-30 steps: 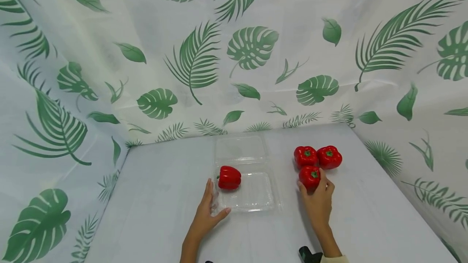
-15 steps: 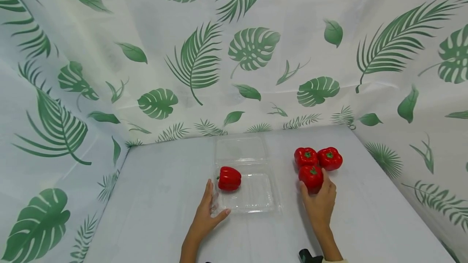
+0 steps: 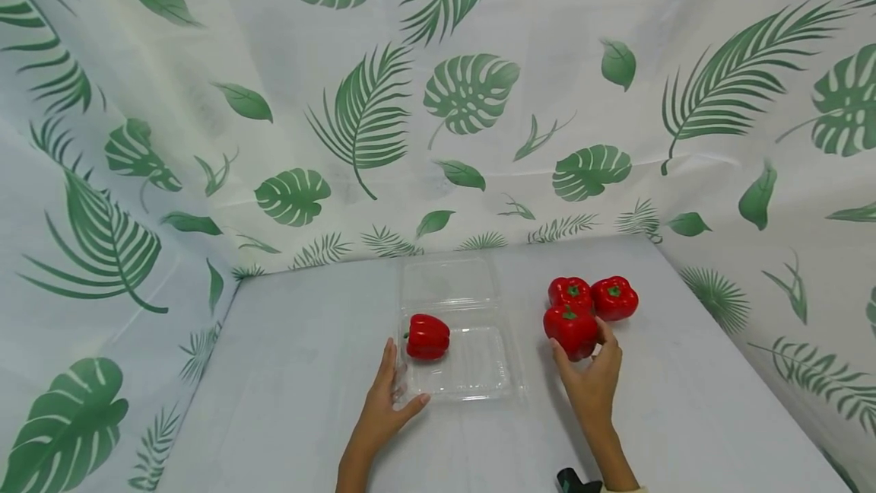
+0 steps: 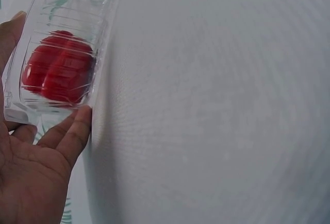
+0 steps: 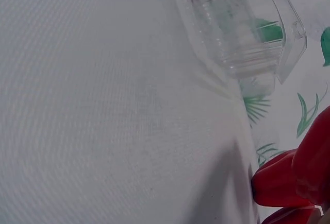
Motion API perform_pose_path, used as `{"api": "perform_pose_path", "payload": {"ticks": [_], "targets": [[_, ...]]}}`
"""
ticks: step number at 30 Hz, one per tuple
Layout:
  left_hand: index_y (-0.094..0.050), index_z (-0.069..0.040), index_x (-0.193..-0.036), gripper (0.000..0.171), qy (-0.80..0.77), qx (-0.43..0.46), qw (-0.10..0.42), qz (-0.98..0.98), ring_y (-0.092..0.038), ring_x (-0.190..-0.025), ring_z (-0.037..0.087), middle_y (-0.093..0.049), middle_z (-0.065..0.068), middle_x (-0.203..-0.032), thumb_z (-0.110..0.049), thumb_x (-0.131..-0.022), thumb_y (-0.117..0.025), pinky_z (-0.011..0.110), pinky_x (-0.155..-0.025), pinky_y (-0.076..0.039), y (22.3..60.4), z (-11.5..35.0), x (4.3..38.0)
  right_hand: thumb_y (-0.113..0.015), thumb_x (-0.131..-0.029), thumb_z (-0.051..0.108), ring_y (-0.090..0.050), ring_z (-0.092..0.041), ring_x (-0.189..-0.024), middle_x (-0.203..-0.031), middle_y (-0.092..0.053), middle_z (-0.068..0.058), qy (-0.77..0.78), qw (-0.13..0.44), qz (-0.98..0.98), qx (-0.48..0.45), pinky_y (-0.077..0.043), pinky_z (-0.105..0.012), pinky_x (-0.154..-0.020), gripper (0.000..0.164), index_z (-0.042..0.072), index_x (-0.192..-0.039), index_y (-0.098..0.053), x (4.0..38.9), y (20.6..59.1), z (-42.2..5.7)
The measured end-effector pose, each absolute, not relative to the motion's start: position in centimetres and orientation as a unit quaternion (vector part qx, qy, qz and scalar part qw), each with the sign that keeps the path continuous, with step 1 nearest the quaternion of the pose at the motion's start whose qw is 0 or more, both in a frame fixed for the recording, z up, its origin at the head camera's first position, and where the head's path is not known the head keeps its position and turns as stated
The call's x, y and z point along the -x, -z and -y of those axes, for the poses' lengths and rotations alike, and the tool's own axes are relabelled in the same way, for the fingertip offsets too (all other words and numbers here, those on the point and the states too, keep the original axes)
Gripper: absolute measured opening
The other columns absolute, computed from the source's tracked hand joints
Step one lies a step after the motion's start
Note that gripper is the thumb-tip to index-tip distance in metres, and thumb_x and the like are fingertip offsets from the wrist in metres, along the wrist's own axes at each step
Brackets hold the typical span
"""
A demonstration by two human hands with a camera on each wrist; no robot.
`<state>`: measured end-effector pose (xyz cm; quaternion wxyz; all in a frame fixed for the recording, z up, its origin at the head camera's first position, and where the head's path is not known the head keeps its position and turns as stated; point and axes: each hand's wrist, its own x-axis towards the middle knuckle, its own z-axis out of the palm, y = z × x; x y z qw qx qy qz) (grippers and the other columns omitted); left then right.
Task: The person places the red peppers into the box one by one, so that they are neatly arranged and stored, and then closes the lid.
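A clear plastic hinged container (image 3: 479, 362) lay open on the white counter (image 3: 294, 379), its lid (image 3: 448, 281) folded back on the far side. Inside the tray, at its left end, one glossy red bell pepper (image 3: 428, 338) lay on its side – stem pointing left. The left hand (image 3: 378, 408) touched the container's left side, fingers extended, thumb spread. Well apart, the right hand (image 3: 592, 385) gripped a second red bell pepper (image 3: 571, 333) between thumb and fingers – just in front of two more red bell peppers (image 3: 614, 298).
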<state>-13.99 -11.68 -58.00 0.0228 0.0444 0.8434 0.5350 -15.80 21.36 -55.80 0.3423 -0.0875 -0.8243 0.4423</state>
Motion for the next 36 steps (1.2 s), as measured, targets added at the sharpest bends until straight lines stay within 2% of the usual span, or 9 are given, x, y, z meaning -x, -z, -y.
{"api": "perform_pose_path", "payload": {"ticks": [9,14,18,20,21,24,27,32,36], "targets": [[-0.007,-0.023,-0.159,0.107,-0.537,-0.043,0.025,-0.842,-0.042,-0.139,0.038,-0.015,0.008,-0.165,-0.038,-0.080,-0.078,0.048,-0.100,-0.049,57.9,11.5,13.8,-0.085,-0.068,0.003,-0.045,-0.018,-0.125,-0.138,-0.050,-0.017,-0.454,0.345,0.821,0.038,-0.033,0.002,-0.092,0.091,0.007,-0.146,-0.039,16.1,55.3,-21.5],[-0.007,-0.024,-0.159,0.106,-0.532,-0.040,0.026,-0.845,-0.040,-0.140,0.038,-0.012,0.005,-0.165,-0.039,-0.080,-0.078,0.047,-0.101,-0.049,58.0,11.5,13.9,-0.086,-0.067,0.002,-0.043,-0.006,-0.127,-0.139,-0.051,-0.015,-0.454,0.339,0.824,-0.007,-0.035,0.003,-0.092,0.093,0.011,-0.147,-0.041,16.5,54.8,-21.5],[-0.007,-0.024,-0.159,0.107,-0.529,-0.041,0.025,-0.847,-0.041,-0.140,0.037,-0.012,0.004,-0.165,-0.040,-0.080,-0.078,0.047,-0.100,-0.049,58.1,11.5,14.0,-0.086,-0.068,0.004,-0.047,-0.010,-0.125,-0.140,-0.053,-0.011,-0.475,0.297,0.828,-0.022,-0.038,0.002,-0.091,0.092,0.011,-0.147,-0.041,17.1,54.3,-21.1],[-0.007,-0.023,-0.159,0.107,-0.530,-0.042,0.023,-0.847,-0.041,-0.140,0.038,-0.013,0.005,-0.165,-0.040,-0.080,-0.078,0.046,-0.100,-0.049,58.1,11.5,13.9,-0.087,-0.068,0.006,-0.051,-0.017,-0.123,-0.141,-0.053,-0.011,-0.480,0.274,0.833,-0.031,-0.042,-0.003,-0.091,0.091,0.009,-0.146,-0.041,17.3,54.0,-20.8],[-0.007,-0.023,-0.159,0.107,-0.531,-0.042,0.022,-0.846,-0.041,-0.140,0.038,-0.013,0.005,-0.165,-0.040,-0.080,-0.078,0.046,-0.100,-0.049,58.1,11.5,13.9,-0.087,-0.068,0.006,-0.052,-0.021,-0.123,-0.140,-0.054,-0.012,-0.481,0.264,0.835,-0.038,-0.047,-0.009,-0.093,0.090,0.007,-0.145,-0.042,17.4,53.8,-20.6],[-0.007,-0.022,-0.159,0.107,-0.536,-0.044,0.021,-0.843,-0.041,-0.139,0.038,-0.014,0.006,-0.165,-0.038,-0.081,-0.078,0.046,-0.101,-0.049,58.0,11.6,13.9,-0.088,-0.067,0.008,-0.055,-0.027,-0.120,-0.138,-0.055,-0.013,-0.474,0.244,0.843,-0.068,-0.057,-0.034,-0.093,0.086,0.005,-0.141,-0.044,17.9,53.4,-20.0],[-0.008,-0.022,-0.159,0.106,-0.538,-0.045,0.021,-0.842,-0.041,-0.140,0.038,-0.014,0.006,-0.165,-0.038,-0.081,-0.078,0.046,-0.101,-0.048,58.1,11.6,13.9,-0.089,-0.067,0.010,-0.056,-0.030,-0.118,-0.133,-0.056,-0.014,-0.463,0.239,0.847,-0.103,-0.057,-0.055,-0.089,0.081,0.004,-0.137,-0.049,18.4,53.1,-19.5],[-0.008,-0.023,-0.159,0.106,-0.533,-0.041,0.021,-0.845,-0.040,-0.140,0.037,-0.014,0.005,-0.165,-0.040,-0.080,-0.078,0.046,-0.102,-0.048,58.1,11.5,14.0,-0.089,-0.067,0.012,-0.056,-0.030,-0.117,-0.128,-0.055,-0.014,-0.451,0.226,0.852,-0.140,-0.057,-0.053,-0.088,0.081,0.006,-0.138,-0.051,19.3,53.1,-18.9],[-0.007,-0.024,-0.159,0.107,-0.531,-0.037,0.025,-0.846,-0.040,-0.141,0.036,-0.014,0.004,-0.165,-0.041,-0.080,-0.078,0.046,-0.102,-0.048,57.9,11.5,13.9,-0.089,-0.068,0.015,-0.057,-0.032,-0.118,-0.131,-0.058,-0.014,-0.458,0.199,0.854,-0.147,-0.058,-0.053,-0.087,0.082,0.006,-0.140,-0.049,19.6,53.2,-18.6]]}}
